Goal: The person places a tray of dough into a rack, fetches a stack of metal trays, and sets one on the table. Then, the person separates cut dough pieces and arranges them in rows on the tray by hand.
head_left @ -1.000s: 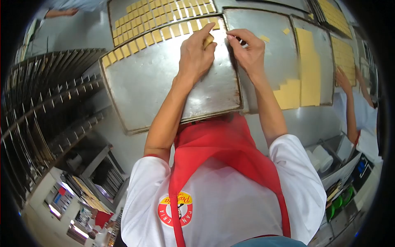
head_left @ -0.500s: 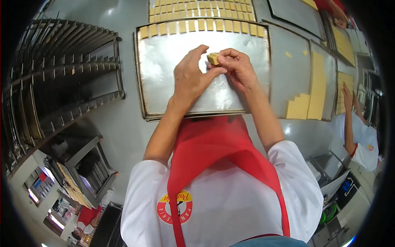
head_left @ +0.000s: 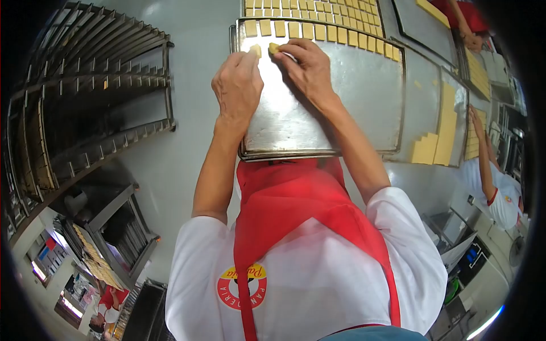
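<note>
A metal baking tray [head_left: 347, 108] lies before me, with one row of small yellow dough pieces [head_left: 293, 29] along its far edge. Over the tray's left side, my left hand [head_left: 236, 88] pinches a dough piece [head_left: 257, 51] between thumb and fingers. Close beside it, my right hand [head_left: 309, 71] has its fingertips closed on another dough piece [head_left: 273, 48]. Both pieces are just below the left end of the row. Whether they touch the tray surface I cannot tell.
Beyond my tray sits another tray of dough pieces [head_left: 318, 7] in several rows. To the right lies a cut dough slab [head_left: 446, 122] on a metal sheet. A rack [head_left: 142, 85] stands at the left. Co-workers' hands [head_left: 471, 40] and an arm [head_left: 485, 165] show at the right.
Both hands have moved forward and left over the tray, toward the row. The dough held at the right fingertips is now two pieces, one in each hand. My view has turned slightly.
</note>
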Motion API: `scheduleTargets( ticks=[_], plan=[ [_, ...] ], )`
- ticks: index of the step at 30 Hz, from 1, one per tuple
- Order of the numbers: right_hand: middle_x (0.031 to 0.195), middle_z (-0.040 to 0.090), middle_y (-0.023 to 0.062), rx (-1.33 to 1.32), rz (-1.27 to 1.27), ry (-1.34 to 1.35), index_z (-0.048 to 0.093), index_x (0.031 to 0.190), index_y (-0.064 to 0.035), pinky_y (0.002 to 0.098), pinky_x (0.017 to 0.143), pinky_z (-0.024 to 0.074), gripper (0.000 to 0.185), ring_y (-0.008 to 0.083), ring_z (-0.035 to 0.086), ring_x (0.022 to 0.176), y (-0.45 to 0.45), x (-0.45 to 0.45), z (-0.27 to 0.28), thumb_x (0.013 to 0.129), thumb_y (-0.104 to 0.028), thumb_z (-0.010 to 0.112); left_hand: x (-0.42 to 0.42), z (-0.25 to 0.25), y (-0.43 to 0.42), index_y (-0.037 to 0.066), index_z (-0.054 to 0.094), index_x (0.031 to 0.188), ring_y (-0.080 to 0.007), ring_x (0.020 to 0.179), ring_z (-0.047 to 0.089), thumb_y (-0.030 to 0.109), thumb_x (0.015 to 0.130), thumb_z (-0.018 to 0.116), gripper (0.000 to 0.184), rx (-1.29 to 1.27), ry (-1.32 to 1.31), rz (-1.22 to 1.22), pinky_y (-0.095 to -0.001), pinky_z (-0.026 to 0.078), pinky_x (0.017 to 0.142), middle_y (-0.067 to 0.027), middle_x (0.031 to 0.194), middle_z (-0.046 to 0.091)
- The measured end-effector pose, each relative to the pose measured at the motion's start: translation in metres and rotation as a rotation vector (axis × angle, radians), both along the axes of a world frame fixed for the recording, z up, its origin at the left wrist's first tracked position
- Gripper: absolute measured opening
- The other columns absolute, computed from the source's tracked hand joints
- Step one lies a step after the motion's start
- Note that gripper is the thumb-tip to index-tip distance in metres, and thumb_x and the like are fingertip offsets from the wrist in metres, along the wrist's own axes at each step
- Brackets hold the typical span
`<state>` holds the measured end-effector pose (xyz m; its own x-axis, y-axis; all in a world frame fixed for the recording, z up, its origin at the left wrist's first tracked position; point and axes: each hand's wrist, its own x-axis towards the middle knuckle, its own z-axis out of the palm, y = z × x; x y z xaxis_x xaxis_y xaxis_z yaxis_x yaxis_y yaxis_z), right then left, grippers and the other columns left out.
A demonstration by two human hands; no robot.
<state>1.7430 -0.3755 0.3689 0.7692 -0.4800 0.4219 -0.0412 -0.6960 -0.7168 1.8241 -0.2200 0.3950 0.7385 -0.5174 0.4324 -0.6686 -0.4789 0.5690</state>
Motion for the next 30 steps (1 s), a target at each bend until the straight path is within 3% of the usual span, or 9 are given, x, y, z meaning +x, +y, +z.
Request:
scheduleTargets(
  ticks=[3,11,14,17,19,25,30],
  plan=[
    [0.101,0.072,0.0092,-0.242,0.087,0.038,0.077,0.095,-0.0131,0.0435,0.081,0.0539,0.012,0.0308,0.067,0.096,0.007,0.014,-0.001,0.083,-0.018,0.076,0.015,-0.009,0.001,0.005,0.070,0.094,-0.0346,0.080,0.066,0.000,0.085,0.067,0.011,0.024,-0.107,-0.049,-0.0456,0.053,0.068,-0.0114,0.088,0.065],
    [0.101,0.071,0.0084,-0.238,0.061,0.039,0.074,0.093,-0.0124,0.0448,0.080,0.0526,0.010,0.0312,0.065,0.093,0.017,0.028,-0.001,0.083,-0.012,0.072,0.023,-0.015,0.000,0.005,0.068,0.091,-0.0346,0.080,0.066,-0.003,0.080,0.067,0.014,0.046,-0.099,-0.065,-0.0453,0.054,0.068,-0.0124,0.088,0.061],
    [0.100,0.071,0.0048,-0.277,0.018,0.040,0.075,0.096,-0.0121,0.0407,0.078,0.0541,0.013,0.0285,0.066,0.093,0.018,0.028,-0.002,0.084,-0.015,0.079,0.023,-0.017,-0.002,0.006,0.069,0.088,-0.0342,0.079,0.067,-0.003,0.080,0.066,0.013,0.068,-0.069,-0.030,-0.0447,0.055,0.067,-0.0119,0.087,0.060],
    [0.097,0.071,0.0074,-0.259,0.007,-0.004,0.074,0.095,-0.0113,0.0420,0.077,0.0541,0.013,0.0311,0.066,0.090,0.018,0.030,-0.004,0.082,-0.011,0.078,0.022,-0.017,-0.003,0.008,0.072,0.089,-0.0340,0.078,0.067,-0.002,0.082,0.066,0.014,0.142,-0.101,-0.018,-0.0443,0.055,0.067,-0.0108,0.090,0.062],
    [0.096,0.070,0.0079,-0.254,0.019,-0.046,0.074,0.094,-0.0103,0.0437,0.077,0.0531,0.014,0.0334,0.065,0.086,0.013,0.031,-0.011,0.081,-0.011,0.077,0.021,-0.017,-0.002,0.014,0.077,0.099,-0.0349,0.085,0.069,0.010,0.088,0.068,0.015,0.289,-0.093,0.015,-0.0469,0.055,0.075,-0.0085,0.096,0.068],
    [0.110,0.069,0.0125,-0.181,0.203,0.063,0.072,0.105,-0.0077,0.0453,0.090,0.0523,0.023,0.0331,0.065,0.103,-0.009,-0.014,0.018,0.086,-0.021,0.076,0.008,0.004,-0.008,0.010,0.077,0.107,-0.0328,0.091,0.069,0.018,0.092,0.069,0.018,0.284,-0.028,0.012,-0.0423,0.055,0.080,-0.0113,0.099,0.069],
    [0.116,0.070,0.0125,-0.207,0.110,0.164,0.074,0.110,-0.0069,0.0424,0.094,0.0522,0.025,0.0334,0.065,0.110,-0.086,-0.118,0.032,0.088,-0.018,0.075,-0.032,0.017,-0.014,0.009,0.077,0.111,-0.0302,0.096,0.069,0.023,0.093,0.072,0.023,0.234,0.045,0.119,-0.0403,0.054,0.087,-0.0105,0.102,0.071]
  ],
)
